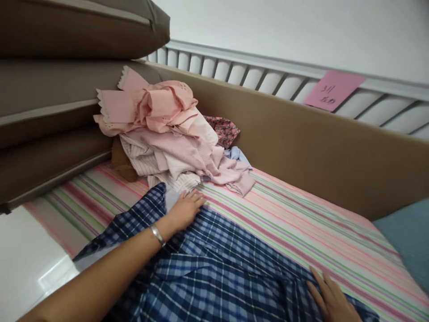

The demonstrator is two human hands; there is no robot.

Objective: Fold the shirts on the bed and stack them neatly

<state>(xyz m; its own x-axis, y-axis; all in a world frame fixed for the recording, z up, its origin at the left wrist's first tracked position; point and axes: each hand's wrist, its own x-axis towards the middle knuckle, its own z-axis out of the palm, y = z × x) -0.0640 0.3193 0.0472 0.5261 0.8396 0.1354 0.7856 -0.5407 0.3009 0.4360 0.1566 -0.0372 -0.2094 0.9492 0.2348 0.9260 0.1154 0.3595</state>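
A blue plaid garment (pixel 217 273) lies spread out over the striped sheet, partly creased and running past the bottom edge of the view. My left hand (pixel 187 208), a silver bangle at its wrist, rests flat on the garment's far left part, beside a pale grey patch of cloth. Its fingertips reach the far edge of the plaid, close to a heap of clothes (pixel 181 147). On the right, my right hand (pixel 331 297) lies on the same garment with fingers outstretched, cut off by the bottom edge. Both hands are open and neither grips the fabric.
The heap holds pink, striped, brown and floral pieces. Stacked brown cushions (pixel 56 85) stand at the left above a white surface (pixel 30 259). A brown padded panel (pixel 284 138) runs along the back, before a white slatted rail with a pink note (pixel 333 89). Blue fabric (pixel 407 237) lies right.
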